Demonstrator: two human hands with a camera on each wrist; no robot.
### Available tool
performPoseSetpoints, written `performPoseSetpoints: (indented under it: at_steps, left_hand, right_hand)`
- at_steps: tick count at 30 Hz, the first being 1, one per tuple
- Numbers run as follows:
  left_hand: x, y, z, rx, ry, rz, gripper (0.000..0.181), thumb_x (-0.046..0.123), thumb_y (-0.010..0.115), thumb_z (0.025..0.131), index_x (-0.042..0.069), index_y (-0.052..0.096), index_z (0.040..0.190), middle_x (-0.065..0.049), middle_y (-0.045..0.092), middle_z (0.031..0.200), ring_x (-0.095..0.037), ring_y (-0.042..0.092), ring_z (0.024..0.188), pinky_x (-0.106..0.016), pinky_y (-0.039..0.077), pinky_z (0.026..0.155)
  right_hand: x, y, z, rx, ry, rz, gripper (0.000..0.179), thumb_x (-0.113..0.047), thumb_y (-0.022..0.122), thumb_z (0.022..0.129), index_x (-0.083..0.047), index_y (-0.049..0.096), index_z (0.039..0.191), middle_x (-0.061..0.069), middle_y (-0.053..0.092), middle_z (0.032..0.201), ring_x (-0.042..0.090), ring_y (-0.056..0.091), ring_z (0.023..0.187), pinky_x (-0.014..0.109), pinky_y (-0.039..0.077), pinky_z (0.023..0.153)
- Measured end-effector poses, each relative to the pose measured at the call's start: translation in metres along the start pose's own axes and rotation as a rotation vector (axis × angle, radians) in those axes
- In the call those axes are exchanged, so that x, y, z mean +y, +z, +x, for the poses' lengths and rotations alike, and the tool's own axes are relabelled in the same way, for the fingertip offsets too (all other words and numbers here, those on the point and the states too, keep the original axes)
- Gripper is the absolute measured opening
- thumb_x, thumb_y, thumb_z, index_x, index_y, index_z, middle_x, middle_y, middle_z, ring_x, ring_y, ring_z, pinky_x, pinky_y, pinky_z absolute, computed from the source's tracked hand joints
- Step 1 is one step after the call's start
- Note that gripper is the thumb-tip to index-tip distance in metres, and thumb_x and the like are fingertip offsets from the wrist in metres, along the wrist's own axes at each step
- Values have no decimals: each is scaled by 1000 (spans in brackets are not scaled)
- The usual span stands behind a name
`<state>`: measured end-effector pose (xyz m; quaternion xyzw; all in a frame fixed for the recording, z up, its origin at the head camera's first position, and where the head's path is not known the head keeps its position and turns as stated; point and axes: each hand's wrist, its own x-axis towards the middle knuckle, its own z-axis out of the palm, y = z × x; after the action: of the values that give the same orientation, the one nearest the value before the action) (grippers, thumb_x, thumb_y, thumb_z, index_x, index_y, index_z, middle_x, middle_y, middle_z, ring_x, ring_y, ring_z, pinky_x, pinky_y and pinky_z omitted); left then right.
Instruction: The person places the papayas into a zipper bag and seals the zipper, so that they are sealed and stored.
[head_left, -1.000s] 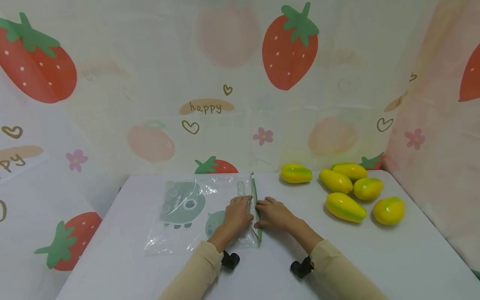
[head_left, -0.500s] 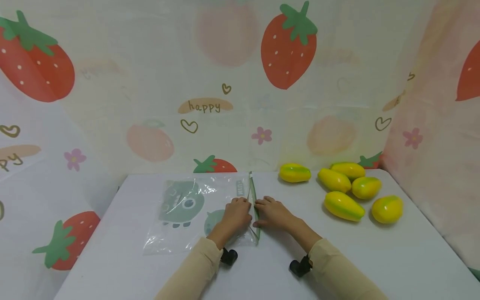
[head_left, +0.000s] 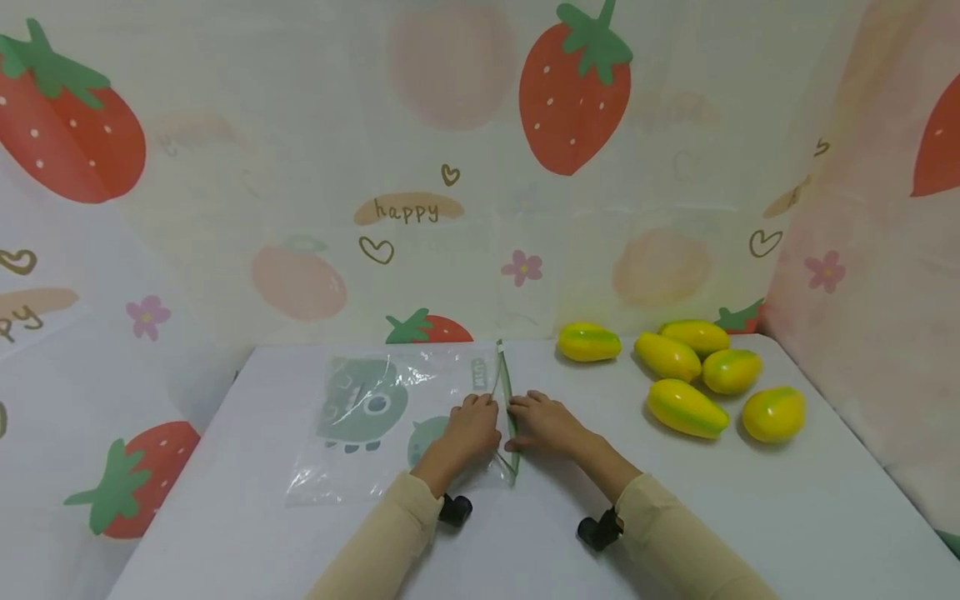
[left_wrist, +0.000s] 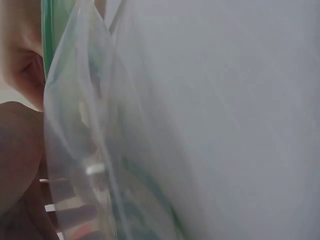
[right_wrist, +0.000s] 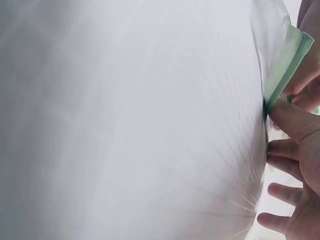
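Note:
A clear zip bag (head_left: 360, 479) printed with pale green cartoon figures lies flat on the white table, its green zip edge (head_left: 504, 367) toward the right. My left hand (head_left: 468, 433) pinches the near layer of its mouth, and a narrow gap shows between that layer and the green strip. My right hand (head_left: 547, 427) pinches the green strip from the other side. In the right wrist view, the right thumb (right_wrist: 292, 120) and fingertips meet at the strip, with creases spreading from there. The left wrist view has the left thumb (left_wrist: 17, 155) beside the plastic, fingers partly behind it.
Several yellow-green papayas (head_left: 686, 408) lie at the back right, one papaya (head_left: 588, 342) apart from the others. A printed cloth (head_left: 450, 275) with strawberries stands behind and along both sides of the white table (head_left: 225, 533).
The gap between the bag's near layer and its green strip has widened slightly. Both hands keep nearly the same place. The view has shifted a little.

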<state>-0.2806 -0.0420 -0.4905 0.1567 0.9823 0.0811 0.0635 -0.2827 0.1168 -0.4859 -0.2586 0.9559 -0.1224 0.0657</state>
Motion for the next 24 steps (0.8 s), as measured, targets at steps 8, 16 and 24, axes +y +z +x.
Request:
performPoseSetpoints:
  at_steps: [8,16,24]
  left_hand:
    - [-4,-6,-20,59,5,2,70,33,77,83,-6,50,134,-17,48,142,-34,47,130,-51,48,97]
    - [-4,-11,-33,6,-20,-71,98,45,82,74,-11,39,141,-23,36,152,-34,45,136,-45,47,104]
    - [1,-9,-32,-3,-16,-84,102,44,83,73,-14,35,142,-27,32,153,-32,48,135,-39,48,103]
  right_hand:
    - [-2,0,0,7,-11,-15,65,-43,73,84,-4,58,133,10,53,143,38,43,136,58,42,105]
    - [-2,-3,0,-4,-9,-25,65,-43,74,83,-4,58,133,10,53,143,38,42,137,57,42,106]
    - [-2,-3,2,-2,7,31,64,-40,77,81,-3,60,130,12,55,141,37,43,137,55,39,110]
